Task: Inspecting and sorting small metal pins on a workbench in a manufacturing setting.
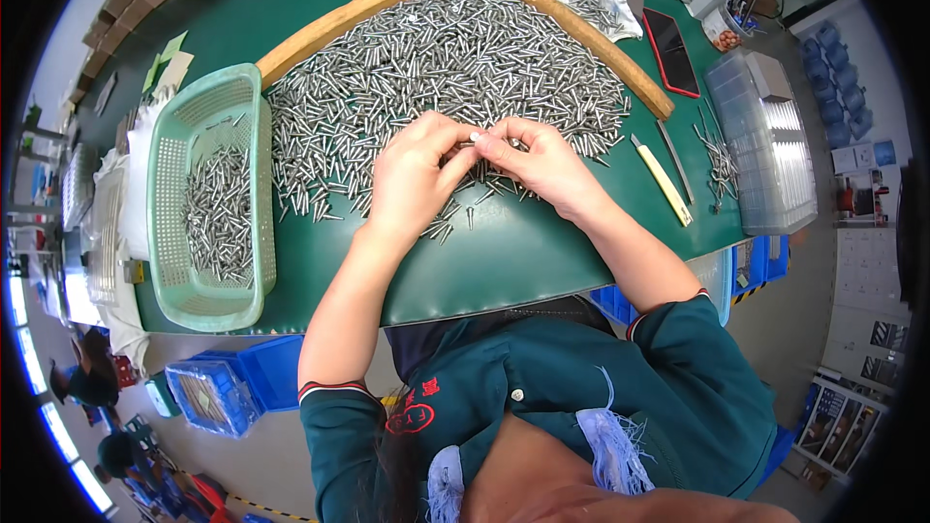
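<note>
Both of my hands meet at the near edge of a wide heap of small silver metal pins (426,58), which look like headed screws or rivets. My left hand (412,169) is closed in a pinch, thumb against forefinger. My right hand (544,167) pinches too, its fingertips touching the left ones. A tiny bright spot shows between the fingertips, too small to name; the fingers hide the rest. Just below the hands, one loose pin (470,218) lies apart on the green table (465,281). A green plastic basket (160,213) left of the heap holds more such pins.
Two wooden bars (373,15) (586,39) border the heap's far side. To the right lie a yellow-handled knife (664,184), a thin metal strip (676,163), a red-edged phone (671,53) and a clear plastic drawer box (770,145). Blue bins (228,387) stand below the table's front edge.
</note>
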Available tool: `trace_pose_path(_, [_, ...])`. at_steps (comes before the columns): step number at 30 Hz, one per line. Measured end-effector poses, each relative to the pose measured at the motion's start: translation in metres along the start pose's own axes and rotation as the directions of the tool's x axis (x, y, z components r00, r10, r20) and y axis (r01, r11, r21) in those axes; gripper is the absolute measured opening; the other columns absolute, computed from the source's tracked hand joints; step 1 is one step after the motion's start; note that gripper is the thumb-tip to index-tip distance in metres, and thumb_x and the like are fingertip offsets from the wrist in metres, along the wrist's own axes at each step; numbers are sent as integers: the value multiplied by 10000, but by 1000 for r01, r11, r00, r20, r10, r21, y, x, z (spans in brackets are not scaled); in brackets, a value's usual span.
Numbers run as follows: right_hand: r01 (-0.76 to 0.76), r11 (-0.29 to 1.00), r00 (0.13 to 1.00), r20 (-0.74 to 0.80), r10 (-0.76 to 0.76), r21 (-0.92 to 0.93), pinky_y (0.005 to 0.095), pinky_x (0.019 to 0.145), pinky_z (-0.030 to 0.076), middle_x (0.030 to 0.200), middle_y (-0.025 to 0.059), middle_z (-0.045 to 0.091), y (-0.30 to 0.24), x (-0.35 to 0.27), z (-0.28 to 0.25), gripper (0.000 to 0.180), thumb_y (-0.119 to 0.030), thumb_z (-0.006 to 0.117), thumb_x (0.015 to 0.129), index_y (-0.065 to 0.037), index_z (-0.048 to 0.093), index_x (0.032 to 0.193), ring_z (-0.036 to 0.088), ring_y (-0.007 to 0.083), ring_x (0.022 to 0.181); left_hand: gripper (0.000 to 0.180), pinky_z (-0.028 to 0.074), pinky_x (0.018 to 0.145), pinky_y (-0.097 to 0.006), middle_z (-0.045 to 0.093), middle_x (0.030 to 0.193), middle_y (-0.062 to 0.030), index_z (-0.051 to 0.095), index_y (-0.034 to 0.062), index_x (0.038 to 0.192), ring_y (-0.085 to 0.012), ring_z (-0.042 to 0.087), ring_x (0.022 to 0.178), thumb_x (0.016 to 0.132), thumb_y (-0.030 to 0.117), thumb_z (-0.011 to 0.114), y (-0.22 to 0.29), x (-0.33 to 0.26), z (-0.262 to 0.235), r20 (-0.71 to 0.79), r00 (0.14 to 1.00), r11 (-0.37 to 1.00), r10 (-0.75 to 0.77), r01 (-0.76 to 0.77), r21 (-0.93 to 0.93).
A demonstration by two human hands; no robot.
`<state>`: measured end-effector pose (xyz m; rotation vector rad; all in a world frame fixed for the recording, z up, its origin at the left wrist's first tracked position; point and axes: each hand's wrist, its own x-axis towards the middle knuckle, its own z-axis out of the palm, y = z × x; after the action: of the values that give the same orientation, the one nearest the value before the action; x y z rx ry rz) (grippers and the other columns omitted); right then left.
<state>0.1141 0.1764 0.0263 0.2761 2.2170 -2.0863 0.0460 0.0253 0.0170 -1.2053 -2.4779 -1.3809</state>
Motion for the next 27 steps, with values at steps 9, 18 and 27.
trace_pose_path(9, [-284,816,958,194,214,504,137,388,211,641,-68,436,8,2,-6,249,-303,527,879,-59,566,861,321,-9,507,236,456,568,-287,533,725,-64,625,67,957,-161,549,603,755,184,655,10,1,0,88,995,995,-37,45,-85])
trace_pose_path(18, [-512,420,859,446,252,749,113,353,209,703,-50,437,11,3,-9,223,-262,494,899,-45,543,903,343,-12,513,190,439,580,-221,552,771,-45,614,21,978,-96,523,630,877,152,521,-5,0,6,151,966,848,-210,256,-464])
trace_pose_path(27, [-419,543,908,335,251,728,140,375,284,759,-12,510,0,-1,-7,166,-222,516,864,-60,544,884,427,25,578,146,475,710,-222,549,851,-36,588,-13,968,-96,577,763,854,67,545,1,2,2,217,928,574,-302,358,-736])
